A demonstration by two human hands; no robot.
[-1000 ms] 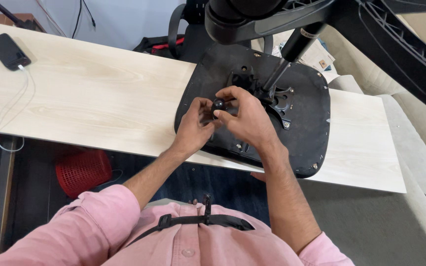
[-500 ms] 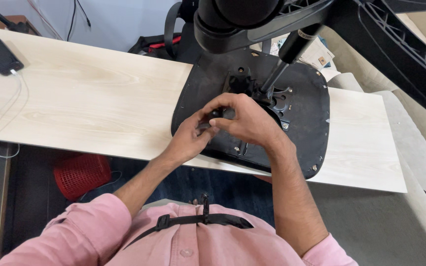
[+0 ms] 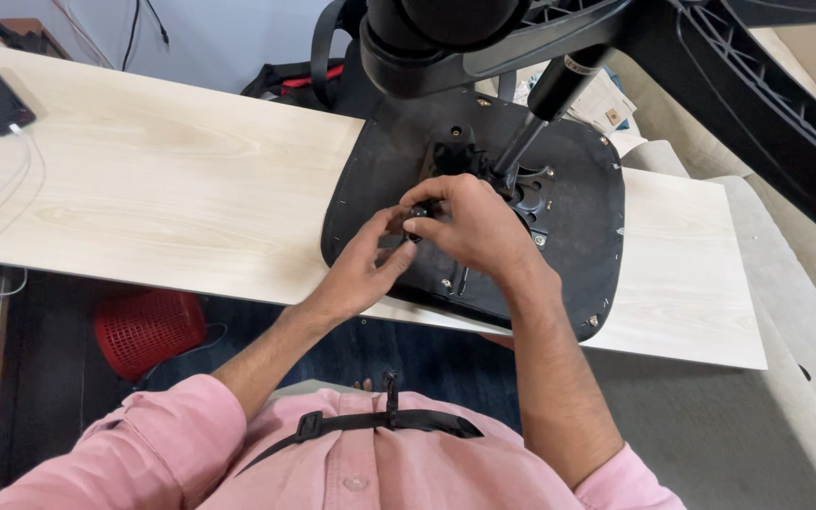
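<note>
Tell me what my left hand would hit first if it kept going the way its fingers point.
Probably the right hand: the left hand points up and right at it, fingertips nearly touching over the seat base. Depth is unclear.

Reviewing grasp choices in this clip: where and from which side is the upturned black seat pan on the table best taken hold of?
Probably the seat pan by its bare near-right edge, which overhangs the table front, coming from the person's side. The centre holds the mechanism and gas cylinder, and the left hand and right hand work there.
</note>
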